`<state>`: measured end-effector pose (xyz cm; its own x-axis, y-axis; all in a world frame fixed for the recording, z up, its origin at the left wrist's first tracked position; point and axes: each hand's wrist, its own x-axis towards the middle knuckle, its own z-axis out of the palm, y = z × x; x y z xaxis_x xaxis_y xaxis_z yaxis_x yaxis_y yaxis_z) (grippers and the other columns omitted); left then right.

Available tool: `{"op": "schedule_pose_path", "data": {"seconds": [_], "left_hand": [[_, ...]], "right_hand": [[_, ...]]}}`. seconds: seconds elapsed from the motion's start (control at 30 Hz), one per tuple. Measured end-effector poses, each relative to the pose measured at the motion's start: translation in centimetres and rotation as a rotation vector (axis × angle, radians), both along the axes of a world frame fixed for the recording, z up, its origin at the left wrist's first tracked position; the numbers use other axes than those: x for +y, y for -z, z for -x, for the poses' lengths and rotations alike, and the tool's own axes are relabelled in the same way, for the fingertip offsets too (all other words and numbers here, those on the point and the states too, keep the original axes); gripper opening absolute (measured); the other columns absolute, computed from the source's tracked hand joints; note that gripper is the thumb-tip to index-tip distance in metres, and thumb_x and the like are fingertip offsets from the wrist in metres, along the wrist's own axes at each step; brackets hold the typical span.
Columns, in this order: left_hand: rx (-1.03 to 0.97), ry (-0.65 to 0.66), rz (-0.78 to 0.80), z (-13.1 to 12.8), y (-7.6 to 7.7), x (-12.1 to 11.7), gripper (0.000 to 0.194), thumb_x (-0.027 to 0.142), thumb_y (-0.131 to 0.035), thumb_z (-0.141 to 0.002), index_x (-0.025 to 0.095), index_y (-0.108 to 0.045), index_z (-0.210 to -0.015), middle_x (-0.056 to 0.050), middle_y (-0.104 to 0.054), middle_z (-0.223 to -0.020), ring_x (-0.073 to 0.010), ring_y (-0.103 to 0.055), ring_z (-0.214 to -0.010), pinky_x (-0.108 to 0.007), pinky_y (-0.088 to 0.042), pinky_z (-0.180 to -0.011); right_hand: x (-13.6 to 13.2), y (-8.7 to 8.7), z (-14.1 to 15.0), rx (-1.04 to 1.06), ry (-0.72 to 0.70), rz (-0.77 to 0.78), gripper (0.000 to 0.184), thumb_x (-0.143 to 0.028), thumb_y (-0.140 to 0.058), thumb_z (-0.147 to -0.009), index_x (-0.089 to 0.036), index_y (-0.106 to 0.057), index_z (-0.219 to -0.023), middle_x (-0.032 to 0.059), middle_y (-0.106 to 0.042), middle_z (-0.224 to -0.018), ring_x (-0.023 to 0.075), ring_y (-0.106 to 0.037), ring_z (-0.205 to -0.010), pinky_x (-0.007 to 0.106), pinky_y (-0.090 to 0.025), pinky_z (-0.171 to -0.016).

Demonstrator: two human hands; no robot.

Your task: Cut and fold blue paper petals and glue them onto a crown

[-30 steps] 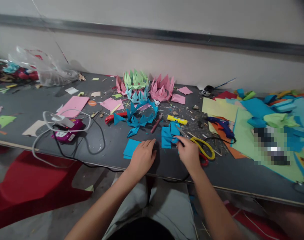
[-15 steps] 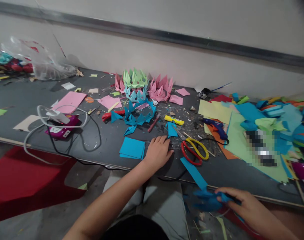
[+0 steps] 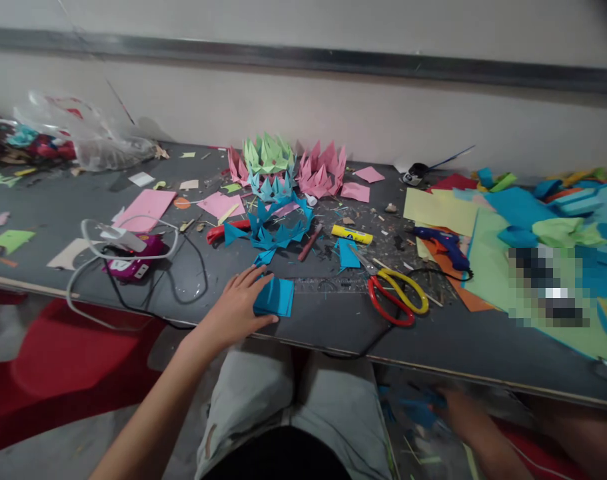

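Observation:
My left hand (image 3: 243,300) lies on the tabletop with its fingers stretched out, resting over the left part of a small stack of blue paper squares (image 3: 280,297). My right hand (image 3: 456,410) is low at the right, below the table's front edge. It is dark and smeared by motion, beside blurred blue paper pieces (image 3: 418,410); whether it grips them is unclear. Right of the stack are a clear ruler (image 3: 328,285) and scissors (image 3: 390,300) with red and yellow handles. Just behind the stack sits a blue folded-paper crown (image 3: 278,230).
Pink, green and light-blue paper crowns (image 3: 268,157) stand farther back. A yellow glue stick (image 3: 352,234), a blue glue gun (image 3: 443,245) and coloured sheets (image 3: 488,260) lie to the right. A purple power adapter (image 3: 133,257) with looping cables is on the left.
My left hand has moved left onto the blue squares. My right hand has dropped below the table edge. The long blue strip near the scissors is gone from the tabletop.

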<state>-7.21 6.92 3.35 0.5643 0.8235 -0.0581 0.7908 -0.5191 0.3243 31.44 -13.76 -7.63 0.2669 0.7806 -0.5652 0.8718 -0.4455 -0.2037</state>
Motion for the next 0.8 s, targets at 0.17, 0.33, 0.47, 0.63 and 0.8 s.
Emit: {"op": "schedule_pose_path", "data": {"seconds": [0.17, 0.33, 0.47, 0.63, 0.8], "left_hand": [[0.008, 0.017, -0.007, 0.1, 0.6, 0.5, 0.060, 0.044, -0.059, -0.077, 0.018, -0.043, -0.128, -0.012, -0.043, -0.136, -0.0266, -0.039, -0.126, -0.045, -0.033, -0.101], [-0.045, -0.024, -0.115, -1.2, 1.6, 0.4, 0.051, 0.040, -0.058, -0.079, 0.017, -0.048, -0.123, -0.011, -0.051, -0.129, -0.0257, -0.046, -0.119, -0.043, -0.036, -0.099], [-0.074, -0.047, -0.172, -2.2, 2.0, 0.9, 0.047, 0.037, -0.056, -0.081, 0.017, -0.048, -0.123, -0.010, -0.055, -0.124, -0.0247, -0.049, -0.116, -0.042, -0.037, -0.096], [-0.125, -0.088, -0.190, -2.6, 2.3, 1.7, 0.048, 0.037, -0.058, -0.080, 0.018, -0.048, -0.123, -0.010, -0.056, -0.123, -0.0250, -0.051, -0.113, -0.041, -0.040, -0.094], [-0.177, -0.091, -0.200, -2.6, 2.7, 2.1, 0.049, 0.038, -0.060, -0.078, 0.018, -0.049, -0.122, -0.010, -0.055, -0.124, -0.0259, -0.050, -0.114, -0.041, -0.040, -0.096]], "right_hand": [[1.9, -2.5, 3.5, 0.110, -0.093, -0.017, 0.032, -0.029, -0.054, -0.073, -0.019, -0.069, -0.099, 0.0146, -0.064, -0.111, 0.0320, -0.057, -0.107, 0.043, -0.043, -0.091], [5.5, -8.7, 9.7, 0.507, -0.229, -0.121, 0.027, -0.037, -0.054, -0.079, -0.026, -0.068, -0.101, 0.0039, -0.069, -0.104, 0.0224, -0.063, -0.097, 0.034, -0.049, -0.086], [10.8, -10.4, 13.4, 0.449, -0.366, -0.581, 0.027, -0.032, -0.045, -0.087, -0.023, -0.065, -0.104, 0.0054, -0.067, -0.107, 0.0199, -0.061, -0.101, 0.035, -0.048, -0.089], [16.2, -8.4, 14.8, 0.188, -0.576, -0.736, 0.031, -0.022, -0.047, -0.086, -0.016, -0.062, -0.113, 0.0098, -0.058, -0.123, 0.0251, -0.052, -0.114, 0.043, -0.044, -0.095], [18.0, -7.7, 14.8, 0.104, -0.547, -0.771, 0.035, -0.029, -0.044, -0.088, -0.017, -0.058, -0.118, 0.0099, -0.054, -0.128, 0.0265, -0.049, -0.117, 0.046, -0.041, -0.097]]}}
